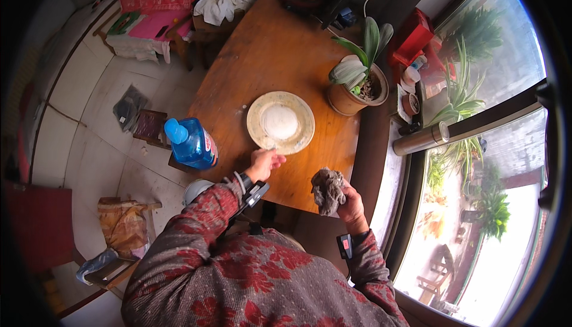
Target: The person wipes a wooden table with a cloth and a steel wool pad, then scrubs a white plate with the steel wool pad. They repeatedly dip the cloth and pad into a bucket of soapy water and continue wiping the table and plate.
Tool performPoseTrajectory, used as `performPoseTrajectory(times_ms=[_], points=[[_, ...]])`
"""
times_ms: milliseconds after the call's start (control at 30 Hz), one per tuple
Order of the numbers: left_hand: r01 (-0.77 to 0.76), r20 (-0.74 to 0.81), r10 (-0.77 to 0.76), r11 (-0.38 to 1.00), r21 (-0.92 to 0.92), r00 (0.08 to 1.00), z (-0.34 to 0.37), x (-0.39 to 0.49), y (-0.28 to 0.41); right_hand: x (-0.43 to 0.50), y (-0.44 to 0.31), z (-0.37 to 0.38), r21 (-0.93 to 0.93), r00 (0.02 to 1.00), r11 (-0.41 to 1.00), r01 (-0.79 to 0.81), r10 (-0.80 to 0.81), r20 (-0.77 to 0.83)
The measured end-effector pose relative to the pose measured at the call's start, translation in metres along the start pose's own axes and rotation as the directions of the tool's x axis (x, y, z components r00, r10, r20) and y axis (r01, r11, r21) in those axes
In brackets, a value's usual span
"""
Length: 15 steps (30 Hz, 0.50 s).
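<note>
A round pale plate with a patterned rim lies on the wooden table. Its middle is white; whether that is a mound of something or the plate itself, I cannot tell. My left hand is at the plate's near rim, fingers bent; whether they grip the rim is unclear. In my right hand is a crumpled grey-brown cloth, held above the table's near right corner. To the left of my left hand, a blue plastic bottle with a light-blue cap stands at the table's left edge.
A potted plant stands on the table's right side. Along the window sill are a metal thermos flask and a red box. A white bowl shows beside my left sleeve. Low stools and chairs occupy the floor leftward.
</note>
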<state>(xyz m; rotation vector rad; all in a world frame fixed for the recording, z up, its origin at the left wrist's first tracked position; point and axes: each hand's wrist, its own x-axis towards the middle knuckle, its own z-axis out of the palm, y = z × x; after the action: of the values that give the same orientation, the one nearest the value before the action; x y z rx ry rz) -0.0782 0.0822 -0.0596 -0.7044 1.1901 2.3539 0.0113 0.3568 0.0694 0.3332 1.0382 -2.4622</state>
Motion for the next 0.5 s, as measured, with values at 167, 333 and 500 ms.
performPoseTrajectory(times_ms=[167, 333, 500], points=[[0.158, -0.003, -0.160, 0.971, 0.177, 0.987, -0.034, -0.073, -0.025, 0.021, 0.004, -0.012, 0.026, 0.998, 0.999, -0.031, 0.029, 0.060], [0.266, 0.048, -0.302, 0.895, 0.357, 0.952, -0.052, -0.098, -0.014, 0.047, 0.010, -0.024, 0.086, 1.000, 0.996, -0.015, 0.015, -0.006], [-0.023, 0.092, -0.069, 0.663, 0.748, 0.993, -0.056, -0.104, 0.008, 0.066, 0.013, -0.031, 0.116, 0.988, 0.993, 0.020, -0.002, -0.154]])
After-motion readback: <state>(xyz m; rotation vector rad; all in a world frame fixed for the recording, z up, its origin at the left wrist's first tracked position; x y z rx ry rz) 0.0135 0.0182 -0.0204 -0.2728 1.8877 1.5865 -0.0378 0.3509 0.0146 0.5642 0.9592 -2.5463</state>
